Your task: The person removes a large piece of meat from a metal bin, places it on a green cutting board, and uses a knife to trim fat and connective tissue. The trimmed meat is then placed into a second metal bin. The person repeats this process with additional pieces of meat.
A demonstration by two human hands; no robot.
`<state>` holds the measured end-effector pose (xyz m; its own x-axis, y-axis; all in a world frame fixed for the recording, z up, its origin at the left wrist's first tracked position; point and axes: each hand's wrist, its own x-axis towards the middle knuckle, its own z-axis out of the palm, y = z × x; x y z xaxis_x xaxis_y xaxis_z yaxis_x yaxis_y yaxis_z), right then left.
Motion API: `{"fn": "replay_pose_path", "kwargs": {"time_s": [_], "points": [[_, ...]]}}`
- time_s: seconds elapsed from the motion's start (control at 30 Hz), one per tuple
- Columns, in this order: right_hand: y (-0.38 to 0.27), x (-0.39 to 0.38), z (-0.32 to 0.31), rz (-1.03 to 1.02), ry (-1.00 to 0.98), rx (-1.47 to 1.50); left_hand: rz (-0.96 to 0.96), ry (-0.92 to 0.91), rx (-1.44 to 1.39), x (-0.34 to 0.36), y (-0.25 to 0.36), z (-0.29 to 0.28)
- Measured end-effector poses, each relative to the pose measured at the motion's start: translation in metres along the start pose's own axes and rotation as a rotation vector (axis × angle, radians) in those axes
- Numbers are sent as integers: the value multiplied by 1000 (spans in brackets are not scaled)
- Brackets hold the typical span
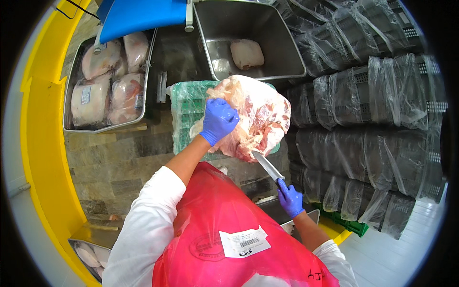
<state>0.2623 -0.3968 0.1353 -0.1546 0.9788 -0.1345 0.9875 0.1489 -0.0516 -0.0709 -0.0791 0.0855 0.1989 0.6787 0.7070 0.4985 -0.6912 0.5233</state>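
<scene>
A large piece of pale pink, fatty meat (pixel 258 115) lies on a plastic-covered green crate (pixel 184 112). My left hand (pixel 218 117), in a blue glove, is closed on the meat's left side, its knuckles up. My right hand (pixel 289 196), also gloved in blue, grips a knife (pixel 267 165) by its handle, with the blade pointing up-left and its tip against the lower edge of the meat.
Steel bins hold wrapped meat (pixel 90 103) at upper left and one piece (pixel 246 53) behind the crate. A blue board (pixel 141 14) stands above them. Plastic-covered grey crates (pixel 363 95) are stacked at right. A yellow barrier (pixel 45 143) runs along the left; more bins sit low.
</scene>
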Motion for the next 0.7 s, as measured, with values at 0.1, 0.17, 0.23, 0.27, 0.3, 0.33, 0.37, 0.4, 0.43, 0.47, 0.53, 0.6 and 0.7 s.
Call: {"fn": "replay_pose_path", "kwargs": {"time_s": [0.1, 0.17, 0.23, 0.27, 0.3, 0.33, 0.37, 0.4, 0.43, 0.47, 0.53, 0.6, 0.7], "points": [[-28, -2, -19, 84, -23, 4, 40, 57, 33, -1, 0, 1], [-51, 3, -68, 139, -96, 0, 21, 48, 20, 0, 2, -1], [-66, 3, -119, 156, -139, -5, -2, 21, 38, 1, 0, -1], [-68, -2, -141, 148, -122, 1, -23, -1, 58, -3, -3, 0], [-69, -6, -164, 148, -131, -12, -46, -24, 72, -6, -5, 1], [-70, -10, -185, 150, -144, -27, -49, -36, 56, -7, -6, 2], [-71, -11, -201, 152, -159, -42, -43, -30, 51, -7, -4, 3], [-73, -11, -210, 168, -107, -2, -36, -23, 47, -6, -3, 4], [-76, -7, -219, 170, -114, -37, -30, -14, 47, -5, 0, 4], [-78, 1, -227, 166, -123, -70, -28, -18, 48, -4, 1, 4], [-82, 19, -235, 151, -145, -141, -29, -22, 54, -3, 2, 3], [-80, 34, -242, 76, -158, -183, -20, -23, 66, -4, 0, 4], [-77, 63, -261, -25, -204, -268, -13, -35, 72, -4, -1, 1]]}}
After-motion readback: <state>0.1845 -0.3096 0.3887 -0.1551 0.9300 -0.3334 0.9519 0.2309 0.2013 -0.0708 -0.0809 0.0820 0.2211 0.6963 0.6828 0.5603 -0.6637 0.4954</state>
